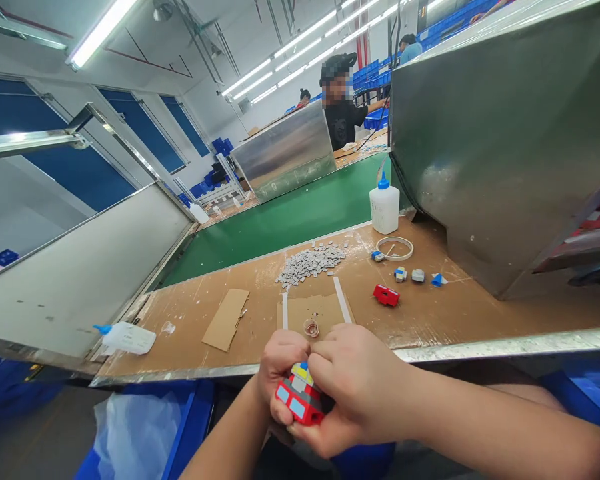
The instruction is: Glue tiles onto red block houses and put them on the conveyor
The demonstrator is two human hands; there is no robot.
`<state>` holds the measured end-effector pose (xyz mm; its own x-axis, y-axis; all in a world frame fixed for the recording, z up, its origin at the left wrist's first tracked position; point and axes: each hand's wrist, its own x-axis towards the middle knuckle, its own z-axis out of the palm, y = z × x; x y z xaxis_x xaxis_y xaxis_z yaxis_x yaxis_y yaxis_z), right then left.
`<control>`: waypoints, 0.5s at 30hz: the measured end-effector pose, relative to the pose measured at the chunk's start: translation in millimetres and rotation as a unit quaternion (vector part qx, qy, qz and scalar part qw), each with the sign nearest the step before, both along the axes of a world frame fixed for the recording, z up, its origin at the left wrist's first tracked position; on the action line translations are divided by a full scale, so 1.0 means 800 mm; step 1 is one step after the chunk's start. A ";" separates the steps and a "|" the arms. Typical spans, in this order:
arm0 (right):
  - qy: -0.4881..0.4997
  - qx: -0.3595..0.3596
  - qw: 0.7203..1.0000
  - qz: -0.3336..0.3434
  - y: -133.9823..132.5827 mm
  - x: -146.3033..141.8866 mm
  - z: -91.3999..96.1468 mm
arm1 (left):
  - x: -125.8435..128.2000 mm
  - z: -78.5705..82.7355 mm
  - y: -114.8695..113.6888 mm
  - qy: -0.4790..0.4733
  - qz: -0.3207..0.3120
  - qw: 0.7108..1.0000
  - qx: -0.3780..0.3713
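Observation:
Close to my body, below the table's front edge, both hands hold one small red toy part [305, 405] with light-blue window panels, a grey middle and a yellow and blue top. My left hand [283, 363] wraps round its left side. From the right, the curled fingers of my right hand [355, 387] grip it, covering its far side. Just beyond my hands a small clear cup [311, 327] with reddish-brown contents stands on a taped cardboard sheet [305, 308]. A similar red toy part [386, 295] lies on the table to the right.
Small grey pieces [313, 262] lie heaped before a green conveyor belt [280, 217]. A white bottle [385, 205] stands right; another bottle [130, 338] lies left. Small toy pieces [418, 276] and a white ring [397, 248] sit right. A metal panel [480, 147] borders that side. A co-worker [339, 107] is beyond.

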<state>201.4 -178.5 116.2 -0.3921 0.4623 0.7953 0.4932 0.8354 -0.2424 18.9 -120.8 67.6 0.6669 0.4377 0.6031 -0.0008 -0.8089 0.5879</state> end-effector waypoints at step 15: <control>-0.008 -0.006 1.000 0.021 0.004 0.006 -0.013 | 0.002 -0.007 0.014 -0.002 -0.051 0.996 -0.075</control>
<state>206.0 -175.5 106.0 -0.4243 0.4553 0.7827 0.4626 0.8521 -0.2449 20.6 -109.9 62.3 0.7098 0.4528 0.5395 -0.0817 -0.7079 0.7016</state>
